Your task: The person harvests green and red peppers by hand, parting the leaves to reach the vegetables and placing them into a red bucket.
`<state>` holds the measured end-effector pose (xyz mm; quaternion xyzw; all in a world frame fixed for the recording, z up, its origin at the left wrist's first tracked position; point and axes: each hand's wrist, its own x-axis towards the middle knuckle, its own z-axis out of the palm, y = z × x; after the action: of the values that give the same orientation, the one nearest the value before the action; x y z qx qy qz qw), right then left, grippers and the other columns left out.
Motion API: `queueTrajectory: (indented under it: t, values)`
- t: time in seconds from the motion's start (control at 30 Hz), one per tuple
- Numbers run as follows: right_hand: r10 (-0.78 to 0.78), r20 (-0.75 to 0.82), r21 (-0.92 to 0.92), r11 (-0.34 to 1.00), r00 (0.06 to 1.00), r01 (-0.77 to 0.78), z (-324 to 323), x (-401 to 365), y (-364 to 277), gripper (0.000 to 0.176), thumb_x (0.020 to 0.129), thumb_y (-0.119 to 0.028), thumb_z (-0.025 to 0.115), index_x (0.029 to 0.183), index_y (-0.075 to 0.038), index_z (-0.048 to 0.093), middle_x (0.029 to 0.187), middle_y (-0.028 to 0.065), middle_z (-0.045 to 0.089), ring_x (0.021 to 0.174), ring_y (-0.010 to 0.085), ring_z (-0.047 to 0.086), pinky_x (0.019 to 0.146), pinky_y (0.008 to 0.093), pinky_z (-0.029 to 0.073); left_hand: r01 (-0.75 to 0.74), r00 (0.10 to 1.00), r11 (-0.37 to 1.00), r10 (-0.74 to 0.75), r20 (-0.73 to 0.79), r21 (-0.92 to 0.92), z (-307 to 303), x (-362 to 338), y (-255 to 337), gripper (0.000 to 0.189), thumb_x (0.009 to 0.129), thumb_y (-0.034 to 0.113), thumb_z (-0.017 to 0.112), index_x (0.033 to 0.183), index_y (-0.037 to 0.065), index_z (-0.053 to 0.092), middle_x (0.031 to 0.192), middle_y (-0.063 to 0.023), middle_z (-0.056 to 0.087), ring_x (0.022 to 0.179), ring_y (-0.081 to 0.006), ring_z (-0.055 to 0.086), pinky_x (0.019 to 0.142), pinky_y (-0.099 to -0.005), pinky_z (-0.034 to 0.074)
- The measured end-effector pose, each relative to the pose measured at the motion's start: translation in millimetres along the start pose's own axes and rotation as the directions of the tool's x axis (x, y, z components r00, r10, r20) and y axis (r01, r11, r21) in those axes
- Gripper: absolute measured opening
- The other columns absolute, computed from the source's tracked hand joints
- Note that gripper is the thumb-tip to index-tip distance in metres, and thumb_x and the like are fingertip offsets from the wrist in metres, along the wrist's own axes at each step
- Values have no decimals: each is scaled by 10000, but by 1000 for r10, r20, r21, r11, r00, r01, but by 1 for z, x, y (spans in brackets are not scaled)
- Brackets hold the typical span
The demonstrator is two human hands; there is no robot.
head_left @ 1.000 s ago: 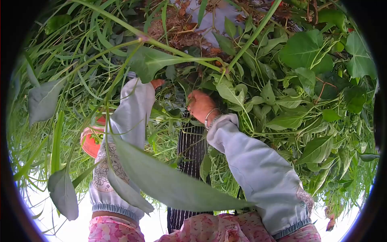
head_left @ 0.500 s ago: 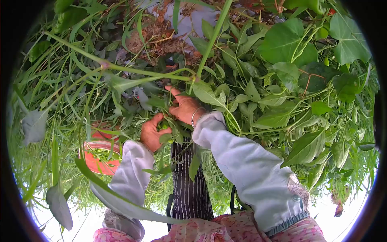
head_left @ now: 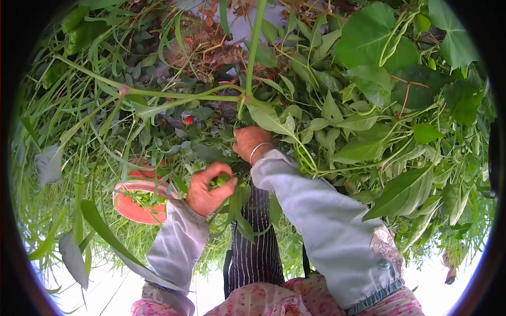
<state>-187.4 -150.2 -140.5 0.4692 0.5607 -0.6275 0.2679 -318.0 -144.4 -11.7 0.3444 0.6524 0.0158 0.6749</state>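
My left hand [head_left: 210, 190] is curled around a few small green peppers [head_left: 219, 180], with thumb and forefinger almost meeting in front of them. It sits low among the leaves, in front of the striped cloth over my leg. Up and to the right, my right hand [head_left: 252, 143], with a bangle at the wrist, reaches into the pepper plant [head_left: 269, 118]. Its fingers are bent inward and partly behind leaves, so what they grip is hidden. A pinkish-red bucket [head_left: 139, 215] with green pieces inside stands left of my left hand.
A thick green branching stem [head_left: 184, 96] crosses in front of the hands. Dense leafy plants crowd the right, with broad leaves [head_left: 366, 39] at upper right. Long grassy blades fill the left. A small red spot [head_left: 188, 120] shows among the leaves; dry brown litter [head_left: 195, 47] lies behind.
My left hand has moved slightly right and turned, showing the green peppers in it. My right hand has shifted right and lower, its outstretched finger now curled in. The two hands are farther apart.
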Motion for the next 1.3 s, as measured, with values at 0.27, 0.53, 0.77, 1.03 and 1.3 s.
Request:
queueTrajectory:
  t: [0.27, 0.53, 0.77, 1.03, 1.3]
  values:
    - [-67, -114, 100, 992, 991, 78, -13, -16, -1, 271, 787, -282, 546, 960, -90, 626, 874, 146, 645, 843, 322, 618, 742, 425, 493, 256, 903, 942, -314, -295, -217, -68, 89, -51, 240, 813, 163, 552, 1031, 73, 591, 755, -20, 589, 502, -117, 568, 326, -224, 345]
    - [-101, -233, 172, 975, 967, 143, 29, 1, 8, 187, 809, -167, 507, 899, -74, 643, 843, 126, 646, 799, 303, 628, 713, 418, 489, 143, 978, 710, 8, -211, 689, -98, 200, -158, 196, 755, 143, 590, 947, 104, 589, 723, -69, 596, 599, -204, 589, 509, -326, 425]
    - [-550, -414, -799, 601, 725, 0, 112, 40, 44, 226, 798, -193, 536, 964, -63, 619, 951, 143, 629, 910, 307, 600, 784, 400, 481, -86, 857, 70, 514, 38, 994, -81, 213, -163, 162, 664, 122, 666, 794, 75, 582, 607, -94, 568, 559, -248, 577, 523, -366, 454]
    - [-214, -278, -272, 953, 936, 137, 22, 2, 6, 253, 773, -258, 552, 931, -90, 656, 933, 155, 647, 884, 341, 614, 788, 410, 491, 279, 837, 905, -394, -379, -323, -93, 172, -136, 303, 725, 151, 693, 976, 54, 554, 577, -49, 577, 455, -173, 549, 352, -281, 398]
    - [10, -144, 155, 988, 989, 12, 2, -8, 1, 244, 747, -332, 610, 846, -118, 671, 839, 122, 661, 811, 328, 629, 702, 422, 500, 337, 930, 941, -330, -164, 17, -137, 132, -148, 311, 777, 342, 666, 985, 125, 589, 673, -28, 597, 449, -141, 548, 332, -253, 360]
